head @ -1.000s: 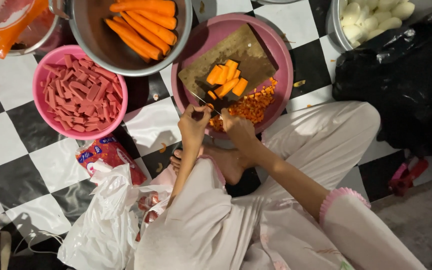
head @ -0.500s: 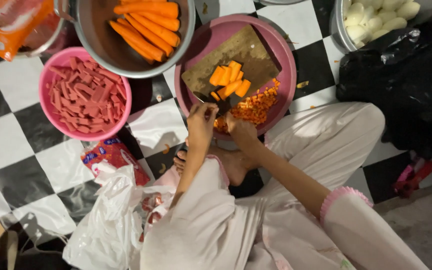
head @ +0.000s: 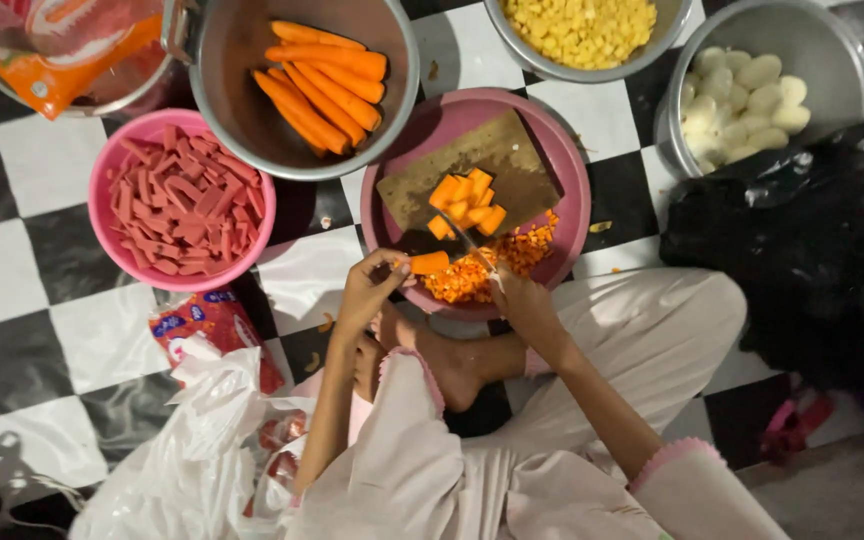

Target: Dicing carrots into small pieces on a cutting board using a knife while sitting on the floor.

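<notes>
Knife [head: 474,246] gripped shut in right hand [head: 524,300]; left hand [head: 370,290] fingers pinched orange carrot chunk [head: 430,263] at pink round tray [head: 562,150] near edge. Better: curl fingertips back, even slices.

One head camera looks straight down, quite near, at the checkered floor [head: 12,260]; the lap fills the lower frame.

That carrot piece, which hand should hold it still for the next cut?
Probably the left hand. Its fingertips already pinch the carrot piece over the pink bowl, while the right hand holds the knife, blade beside the piece.
</notes>
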